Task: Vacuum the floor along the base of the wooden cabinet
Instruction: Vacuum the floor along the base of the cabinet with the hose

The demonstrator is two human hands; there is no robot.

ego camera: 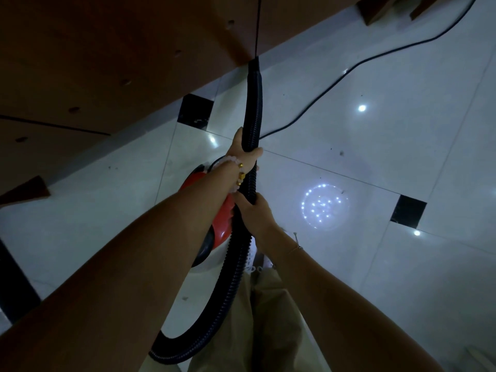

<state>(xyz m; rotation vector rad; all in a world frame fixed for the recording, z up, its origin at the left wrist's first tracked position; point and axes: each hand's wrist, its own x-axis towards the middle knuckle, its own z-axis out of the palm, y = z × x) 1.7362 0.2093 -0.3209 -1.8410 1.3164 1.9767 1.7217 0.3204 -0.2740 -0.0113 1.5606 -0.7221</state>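
Note:
A black ribbed vacuum hose (253, 103) runs up the middle of the head view. Its far end reaches the base of the dark wooden cabinet (107, 63) at the upper left. My left hand (245, 154), with a bead bracelet on the wrist, grips the hose higher up. Just below it, my right hand (252, 210) is closed around the same hose. Under my left forearm sits the red vacuum body (221, 226) on the floor. The hose loops down and back past my beige trousers.
Glossy white floor tiles (375, 162) with small black inset squares (194, 111) reflect ceiling lights. A thin black power cord (349, 68) snakes across the floor toward the upper right. Wooden furniture legs (375, 9) stand at the top right and another wooden corner (24, 189) at the left.

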